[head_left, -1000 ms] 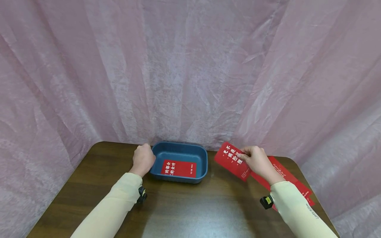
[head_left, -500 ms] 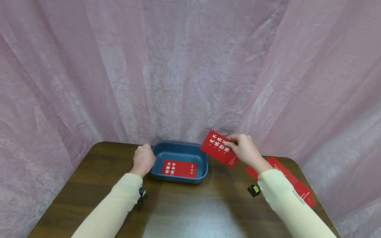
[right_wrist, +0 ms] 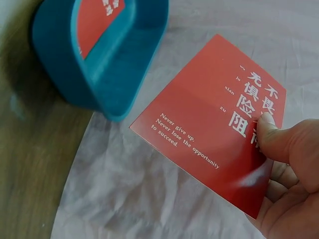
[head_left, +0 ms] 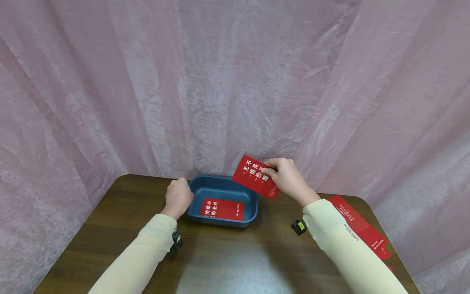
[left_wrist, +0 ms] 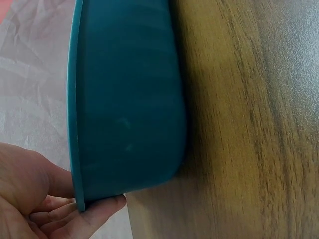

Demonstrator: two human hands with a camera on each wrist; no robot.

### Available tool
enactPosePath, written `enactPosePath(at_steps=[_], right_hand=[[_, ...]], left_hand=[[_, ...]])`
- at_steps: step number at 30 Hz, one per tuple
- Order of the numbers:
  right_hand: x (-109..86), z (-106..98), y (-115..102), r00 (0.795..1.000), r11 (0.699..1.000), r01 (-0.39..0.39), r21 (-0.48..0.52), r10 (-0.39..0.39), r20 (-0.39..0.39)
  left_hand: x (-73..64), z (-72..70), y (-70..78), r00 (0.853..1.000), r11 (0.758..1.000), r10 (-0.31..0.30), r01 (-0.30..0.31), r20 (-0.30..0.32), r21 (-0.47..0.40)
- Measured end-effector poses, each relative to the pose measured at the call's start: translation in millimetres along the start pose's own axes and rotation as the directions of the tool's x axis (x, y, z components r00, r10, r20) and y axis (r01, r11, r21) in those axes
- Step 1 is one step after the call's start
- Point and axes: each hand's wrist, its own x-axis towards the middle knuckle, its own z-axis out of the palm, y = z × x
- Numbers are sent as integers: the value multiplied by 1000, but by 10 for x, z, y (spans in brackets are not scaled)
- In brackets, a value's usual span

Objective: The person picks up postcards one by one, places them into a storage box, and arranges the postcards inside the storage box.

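My right hand (head_left: 288, 177) pinches a red card (right_wrist: 199, 109) with white Chinese characters and English lines, thumb on its printed face. In the head view this card is held up over the right back corner of a blue rectangular tub (head_left: 220, 185). My left hand (head_left: 178, 198) grips the tub's left end; the left wrist view shows thumb and fingers (left_wrist: 94, 214) on either side of the rim. Inside the tub lies another red card (head_left: 224, 209), flat on the bottom.
Several overlapping red cards (head_left: 358, 220) lie at the right edge of the brown wooden table (head_left: 235, 261), partly hidden by my right sleeve. A pink curtain (head_left: 220, 90) hangs close behind the table's back edge.
My right hand has carried its card left and upward, away from the cards at the right, to above the tub's right side. The left hand and tub have stayed nearly still.
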Motion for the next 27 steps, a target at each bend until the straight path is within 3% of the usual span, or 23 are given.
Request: enactPosePath(at_steps=[12,27], right_hand=[[211,275,-212,997,998,63,-2,-63,54],[266,640,-349,987,995,94,10,-95,129]], left_hand=[[-23,-2,2,1000,1000,3,-3,-16,4],[-52,-9,57,1000,1000,4,-4,-17,20]])
